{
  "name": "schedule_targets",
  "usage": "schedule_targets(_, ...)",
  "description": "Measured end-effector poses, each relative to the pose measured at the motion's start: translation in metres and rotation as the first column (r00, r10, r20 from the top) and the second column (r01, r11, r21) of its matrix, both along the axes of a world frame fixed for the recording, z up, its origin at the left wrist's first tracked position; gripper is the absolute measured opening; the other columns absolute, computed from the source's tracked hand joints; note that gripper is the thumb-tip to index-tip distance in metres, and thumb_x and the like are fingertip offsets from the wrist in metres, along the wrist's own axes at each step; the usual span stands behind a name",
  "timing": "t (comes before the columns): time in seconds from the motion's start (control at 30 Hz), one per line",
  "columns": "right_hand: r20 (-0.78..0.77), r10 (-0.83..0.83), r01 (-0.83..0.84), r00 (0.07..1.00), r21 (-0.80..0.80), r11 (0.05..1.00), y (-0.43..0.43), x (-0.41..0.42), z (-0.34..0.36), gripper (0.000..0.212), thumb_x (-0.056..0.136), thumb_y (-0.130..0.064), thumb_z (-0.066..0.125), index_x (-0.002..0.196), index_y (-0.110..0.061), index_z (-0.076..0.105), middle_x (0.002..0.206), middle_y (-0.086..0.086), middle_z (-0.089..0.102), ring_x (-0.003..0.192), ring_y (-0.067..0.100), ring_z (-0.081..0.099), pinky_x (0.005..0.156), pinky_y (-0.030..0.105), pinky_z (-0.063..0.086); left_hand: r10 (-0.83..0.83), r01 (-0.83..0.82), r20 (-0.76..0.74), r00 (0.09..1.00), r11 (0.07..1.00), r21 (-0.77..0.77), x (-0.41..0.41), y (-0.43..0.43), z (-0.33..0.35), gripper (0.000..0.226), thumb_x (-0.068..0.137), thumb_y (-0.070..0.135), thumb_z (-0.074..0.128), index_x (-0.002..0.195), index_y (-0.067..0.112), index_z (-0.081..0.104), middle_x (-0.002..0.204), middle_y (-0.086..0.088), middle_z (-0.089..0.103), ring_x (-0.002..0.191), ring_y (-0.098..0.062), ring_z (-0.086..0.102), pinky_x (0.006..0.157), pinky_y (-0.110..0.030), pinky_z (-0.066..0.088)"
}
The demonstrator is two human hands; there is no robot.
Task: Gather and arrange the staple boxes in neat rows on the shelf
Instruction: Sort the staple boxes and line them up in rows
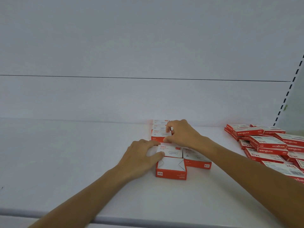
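A row of small red-and-white staple boxes runs from the back of the white shelf toward me. My right hand pinches a box in the middle of that row between thumb and forefinger. My left hand grips the left side of the box just in front of it, thumb on its near edge and fingers on its far edge. The nearest box stands with its flap side up. Another box lies to the right, partly under my right forearm.
A loose heap of flat red staple boxes lies at the right end of the shelf. A slotted upright stands at the back right. The shelf's grey front lip runs along the bottom. The back panel is plain white.
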State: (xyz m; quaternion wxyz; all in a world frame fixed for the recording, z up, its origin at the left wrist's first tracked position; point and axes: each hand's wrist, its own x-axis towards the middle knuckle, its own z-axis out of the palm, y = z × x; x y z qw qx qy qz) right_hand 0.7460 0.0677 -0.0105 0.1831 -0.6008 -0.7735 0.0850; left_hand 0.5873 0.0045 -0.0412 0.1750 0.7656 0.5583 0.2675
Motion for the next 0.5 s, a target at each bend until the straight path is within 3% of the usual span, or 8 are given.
schedule_targets(0.13,-0.031,0.025,-0.025,0.999,-0.02,0.999,0.0003,0.0006,0.0004,0.028,0.078,-0.027,0.071,0.096,-0.015,0.054,0.097,0.002,0.054,0.08,0.018,0.056,0.059,0.019,0.045,0.011,-0.011,0.018,1.0,1.0,-0.003,-0.0014,0.0011,-0.001,0.043,0.088,0.045,0.052,0.128,0.031,0.049,0.13,0.005,0.051,0.122,-0.013,0.042,0.102,-0.029,0.034)
schedule_targets(0.23,-0.033,0.018,-0.019,0.999,-0.023,1.0,-0.0004,0.0014,0.0007,0.027,0.078,-0.029,0.071,0.089,-0.017,0.049,0.096,0.001,0.057,0.078,0.017,0.057,0.063,0.024,0.048,-0.016,0.015,0.075,0.997,1.0,0.01,-0.0021,0.0002,0.0008,0.036,0.085,0.041,0.058,0.12,0.03,0.054,0.119,0.009,0.054,0.113,-0.01,0.048,0.097,-0.026,0.038)
schedule_targets(0.4,0.079,-0.033,0.034,0.996,-0.011,0.999,-0.0013,0.0022,-0.0009,0.035,0.08,-0.038,0.066,0.066,-0.021,0.04,0.072,-0.006,0.054,0.065,0.011,0.052,0.055,0.02,0.037,-0.072,0.087,0.254,0.965,0.995,-0.049,-0.006,-0.0015,0.0022,0.025,0.082,0.033,0.065,0.106,0.035,0.057,0.105,0.019,0.063,0.102,0.001,0.057,0.086,-0.014,0.043)
schedule_targets(0.5,-0.021,0.008,-0.01,1.0,-0.082,0.997,-0.0012,0.0083,-0.0005,0.035,0.082,-0.036,0.065,0.062,-0.018,0.043,0.066,-0.007,0.053,0.057,0.007,0.048,0.052,0.017,0.034,-0.067,0.09,0.3,0.951,0.994,-0.064,-0.0071,-0.0021,0.0029,0.025,0.08,0.031,0.068,0.103,0.034,0.058,0.101,0.015,0.067,0.097,0.0,0.061,0.081,-0.014,0.045)
